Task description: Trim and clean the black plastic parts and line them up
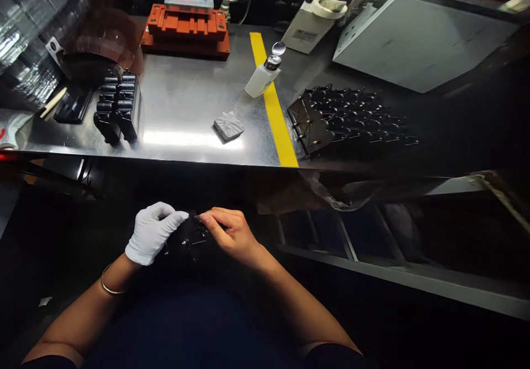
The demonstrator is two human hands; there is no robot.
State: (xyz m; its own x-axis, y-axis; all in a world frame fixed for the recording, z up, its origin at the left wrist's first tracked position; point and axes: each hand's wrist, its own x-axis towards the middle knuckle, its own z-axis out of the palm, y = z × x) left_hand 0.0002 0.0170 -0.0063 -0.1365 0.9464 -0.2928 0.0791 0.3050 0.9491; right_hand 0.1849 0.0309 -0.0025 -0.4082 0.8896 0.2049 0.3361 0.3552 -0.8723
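Observation:
Below the bench edge, a dark black part [192, 237] with small shiny metal bits hangs between my two hands. My left hand [152, 232], in a white glove, is closed in a pinch at the part's left side. My bare right hand [232, 234] pinches at its right upper edge, thumb against forefinger. Dark surroundings blur the part's outline, so its exact kind does not show. On the bench ahead lies a folded white cloth pad [229, 126].
A white pump bottle [262, 79] with its lid up stands by yellow tape [278, 120]. Black parts form a stack [118, 106] at left and rows [351, 115] at right. Behind are an orange fixture [186, 29] and a grey metal box [414, 32]. A metal frame [372, 272] lies low right.

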